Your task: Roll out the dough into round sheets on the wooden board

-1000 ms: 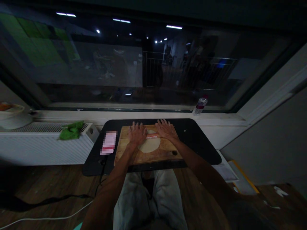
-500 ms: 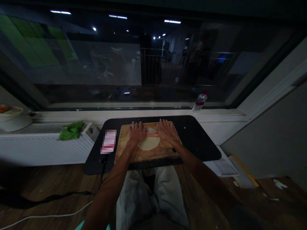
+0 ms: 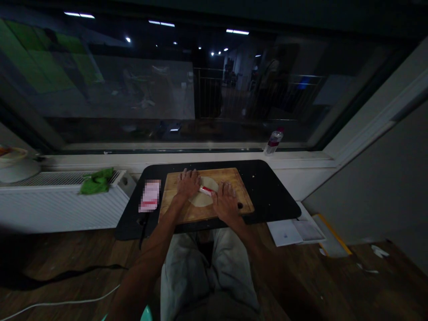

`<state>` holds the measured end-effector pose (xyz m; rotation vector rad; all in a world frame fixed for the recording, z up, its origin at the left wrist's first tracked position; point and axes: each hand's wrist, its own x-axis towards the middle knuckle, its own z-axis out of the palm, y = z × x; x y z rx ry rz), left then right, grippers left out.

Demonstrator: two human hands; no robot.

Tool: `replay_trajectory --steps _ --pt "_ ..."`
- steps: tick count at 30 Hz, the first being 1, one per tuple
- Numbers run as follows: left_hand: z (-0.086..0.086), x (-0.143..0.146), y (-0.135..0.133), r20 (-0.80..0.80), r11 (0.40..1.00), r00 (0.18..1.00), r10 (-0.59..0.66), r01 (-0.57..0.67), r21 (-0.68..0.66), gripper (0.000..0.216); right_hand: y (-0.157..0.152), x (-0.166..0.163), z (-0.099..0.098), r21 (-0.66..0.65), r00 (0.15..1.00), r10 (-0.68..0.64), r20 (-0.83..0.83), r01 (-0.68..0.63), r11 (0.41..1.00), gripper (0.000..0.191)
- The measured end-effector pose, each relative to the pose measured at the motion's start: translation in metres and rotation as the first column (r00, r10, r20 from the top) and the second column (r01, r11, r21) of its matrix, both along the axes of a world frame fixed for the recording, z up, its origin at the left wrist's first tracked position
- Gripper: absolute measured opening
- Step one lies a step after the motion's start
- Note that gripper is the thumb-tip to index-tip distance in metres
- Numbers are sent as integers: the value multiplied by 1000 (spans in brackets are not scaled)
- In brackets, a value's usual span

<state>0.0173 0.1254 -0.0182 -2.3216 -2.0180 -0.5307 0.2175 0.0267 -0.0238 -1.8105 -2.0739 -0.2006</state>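
Observation:
A wooden board [image 3: 240, 185] lies on a small black table [image 3: 270, 191]. A flat round of pale dough [image 3: 203, 200] rests on the board. A thin red and white rolling pin [image 3: 206, 190] lies slantwise across the dough. My left hand [image 3: 188, 183] presses flat on the pin's far left end. My right hand [image 3: 224, 203] presses flat on its near right end, closer to me than the left. Both hands have fingers stretched out, palms down.
A pink and white packet [image 3: 150, 201] lies on the table left of the board. A water bottle [image 3: 273, 141] stands on the window sill. A green cloth [image 3: 96, 180] lies on the white radiator. Papers [image 3: 294, 232] and cables [image 3: 67, 276] lie on the wooden floor.
My right hand has drawn back toward me while the left stayed far, so the rolling pin has turned from level to slanted over the dough.

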Motion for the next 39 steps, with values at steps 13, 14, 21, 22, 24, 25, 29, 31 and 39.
replay_trajectory --steps 13,14,21,22,24,25,29,31,39 --pt "27 1 -23 307 975 947 92 -148 166 58 26 44 39 -221 987 159 22 -151 964 56" --pt "28 5 -31 318 973 939 131 -184 143 57 32 46 43 -214 995 101 15 -95 972 57" --pt "23 46 -67 52 988 991 -121 125 -95 63 66 51 45 -126 993 -50 -105 36 991 58" --pt "22 49 -69 35 984 990 -136 139 -115 67 67 50 43 -129 992 -57 -111 43 991 56" --pt "23 51 -70 12 978 988 -156 156 -142 70 66 49 39 -147 992 -78 -104 62 987 55" --pt "24 51 -70 -1 976 986 -164 162 -148 70 66 48 38 -158 992 -85 -92 70 985 56" --pt "34 49 -68 -67 968 975 -210 198 -153 67 63 47 40 -181 995 -85 -54 74 981 60" --pt "39 48 -68 -88 961 966 -242 226 -162 61 61 47 42 -179 996 -71 -61 59 982 60" --pt "44 14 -69 -64 898 908 -414 396 -193 37 60 45 45 -188 998 -60 -37 52 981 60"
